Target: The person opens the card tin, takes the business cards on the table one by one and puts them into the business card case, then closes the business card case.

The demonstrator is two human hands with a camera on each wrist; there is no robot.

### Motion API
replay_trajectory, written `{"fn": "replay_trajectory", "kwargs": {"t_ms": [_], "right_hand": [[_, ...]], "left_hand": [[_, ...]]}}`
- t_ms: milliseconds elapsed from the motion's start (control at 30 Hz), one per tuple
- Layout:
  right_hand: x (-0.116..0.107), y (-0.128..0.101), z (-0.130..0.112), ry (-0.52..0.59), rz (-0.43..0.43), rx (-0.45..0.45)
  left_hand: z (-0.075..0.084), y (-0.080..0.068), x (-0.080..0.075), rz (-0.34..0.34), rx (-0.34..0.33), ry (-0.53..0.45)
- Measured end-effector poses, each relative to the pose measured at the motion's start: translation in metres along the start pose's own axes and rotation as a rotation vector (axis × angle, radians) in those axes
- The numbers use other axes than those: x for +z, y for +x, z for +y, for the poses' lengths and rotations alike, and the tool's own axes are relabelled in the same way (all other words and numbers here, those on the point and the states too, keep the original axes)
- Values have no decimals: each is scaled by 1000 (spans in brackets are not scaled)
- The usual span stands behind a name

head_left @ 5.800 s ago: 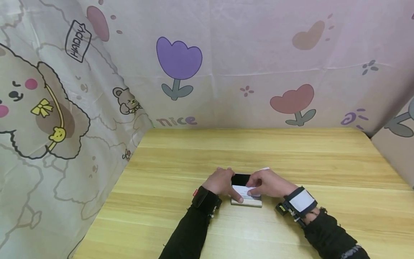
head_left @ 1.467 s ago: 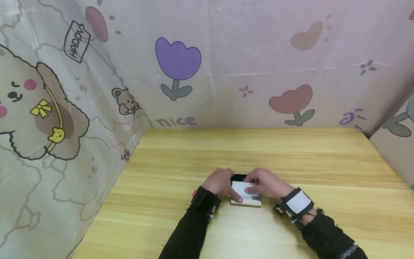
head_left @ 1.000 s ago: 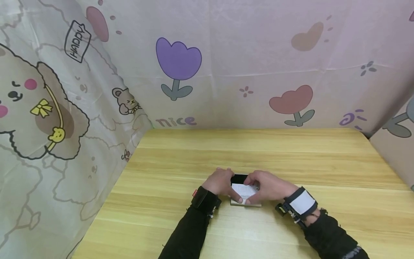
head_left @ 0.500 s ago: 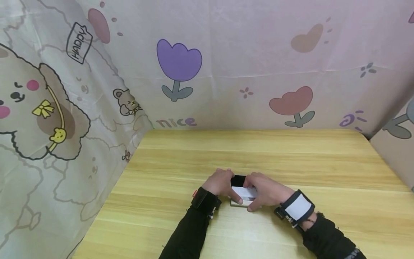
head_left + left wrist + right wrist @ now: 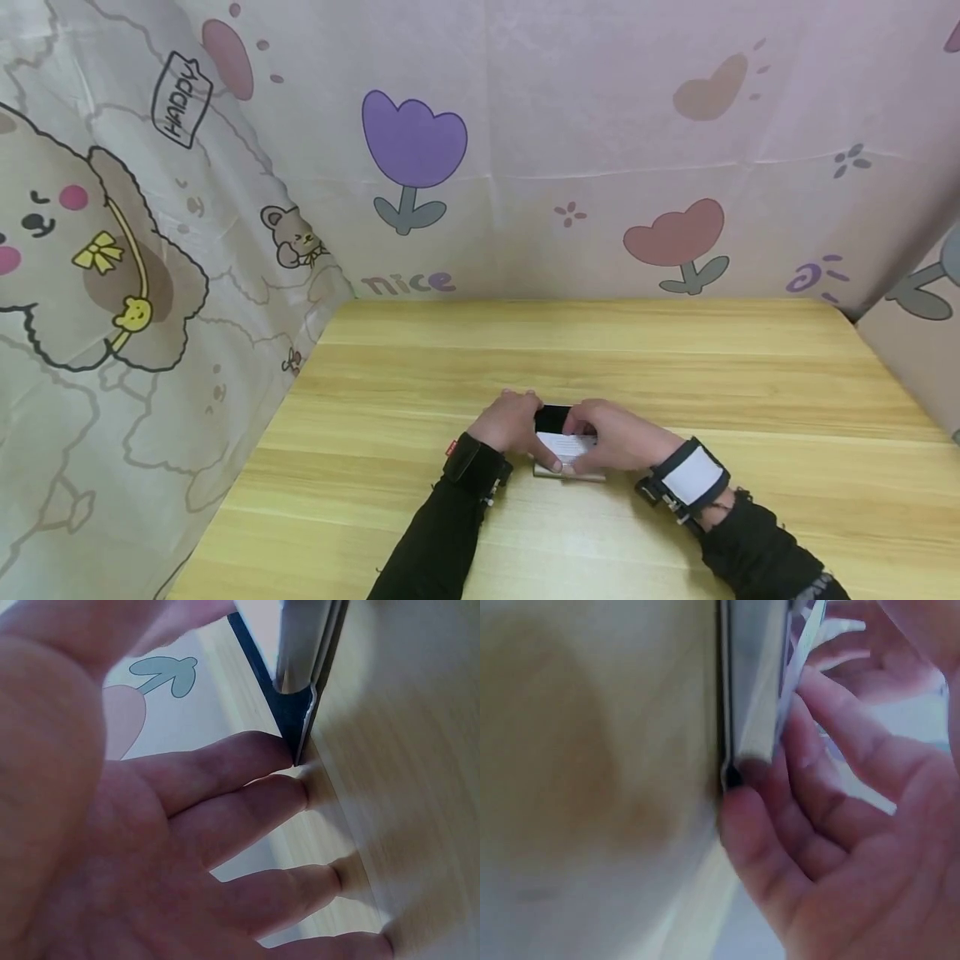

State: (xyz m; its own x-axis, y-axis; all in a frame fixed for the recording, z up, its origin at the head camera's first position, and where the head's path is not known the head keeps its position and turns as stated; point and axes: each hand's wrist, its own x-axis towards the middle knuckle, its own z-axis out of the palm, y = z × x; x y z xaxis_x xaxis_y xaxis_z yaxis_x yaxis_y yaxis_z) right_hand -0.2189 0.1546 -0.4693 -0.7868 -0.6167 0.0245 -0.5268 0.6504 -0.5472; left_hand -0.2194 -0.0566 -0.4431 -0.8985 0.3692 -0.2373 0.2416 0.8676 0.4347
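Observation:
A slim card case (image 5: 553, 418) lies on the table with a black inner face and a silver near edge. White printed cards (image 5: 564, 445) sit over its near part. My left hand (image 5: 512, 423) grips the case at its left end, thumb on the near edge and fingers at the far side. In the left wrist view, a fingertip meets the corner of the metal case (image 5: 296, 652). My right hand (image 5: 621, 437) pinches the cards at their right end, thumb towards the near edge. The right wrist view shows the white card edge (image 5: 804, 645) beside the fingers, tilted against the case.
The wood-grain table (image 5: 450, 358) extends around both hands. Behind it hangs a printed cloth (image 5: 525, 125), and another cloth (image 5: 247, 208) hangs along the left side. Straps with small devices (image 5: 686, 479) are on both wrists.
A white piece seen behind my right hand earliest is no longer visible. The right thumb dropped below the case's near edge half a second ago and is now back on it. My left hand stayed put.

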Motion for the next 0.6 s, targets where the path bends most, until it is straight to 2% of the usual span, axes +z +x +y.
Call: {"fn": "replay_trajectory", "kwargs": {"t_ms": [100, 200, 433, 600], "right_hand": [[1, -1, 3, -78, 101, 69], [1, -3, 4, -133, 136, 151], [2, -3, 5, -51, 105, 162], [3, -2, 8, -17, 136, 165]], "left_hand": [[1, 0, 1, -5, -5, -3], [3, 0, 3, -10, -9, 2], [5, 2, 4, -13, 0, 31], [4, 2, 5, -11, 13, 29]]}}
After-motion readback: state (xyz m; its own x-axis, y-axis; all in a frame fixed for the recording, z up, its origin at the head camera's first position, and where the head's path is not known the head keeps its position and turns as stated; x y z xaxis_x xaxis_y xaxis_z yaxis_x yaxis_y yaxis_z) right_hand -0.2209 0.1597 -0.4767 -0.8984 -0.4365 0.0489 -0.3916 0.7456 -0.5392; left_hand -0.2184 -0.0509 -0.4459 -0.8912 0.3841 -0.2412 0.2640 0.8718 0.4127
